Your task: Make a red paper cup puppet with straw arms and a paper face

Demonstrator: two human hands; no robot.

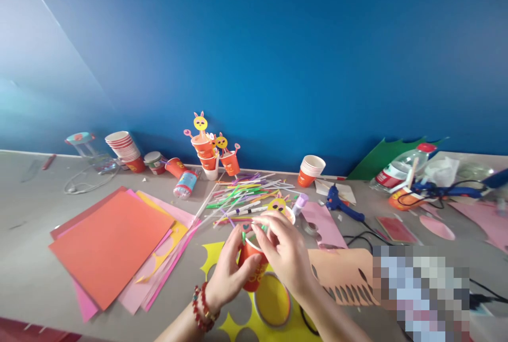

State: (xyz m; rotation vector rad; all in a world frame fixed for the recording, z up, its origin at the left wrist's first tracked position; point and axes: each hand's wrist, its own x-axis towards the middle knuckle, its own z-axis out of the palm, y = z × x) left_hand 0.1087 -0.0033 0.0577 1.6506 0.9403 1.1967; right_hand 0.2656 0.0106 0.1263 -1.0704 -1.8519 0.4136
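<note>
At a craft table (32, 273) strewn with paper, the left hand (230, 270) wraps an orange paper cup (251, 257) — its yellow print unreadable — while the right hand (283, 249) pinches at the rim, straws (246, 194) just behind.

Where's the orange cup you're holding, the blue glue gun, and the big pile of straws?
orange cup (251, 265), head view, on its side wall between the hands.
blue glue gun (336, 203), head view, on its body.
pile of straws (248, 194), head view, on the middle of the heap.
</note>
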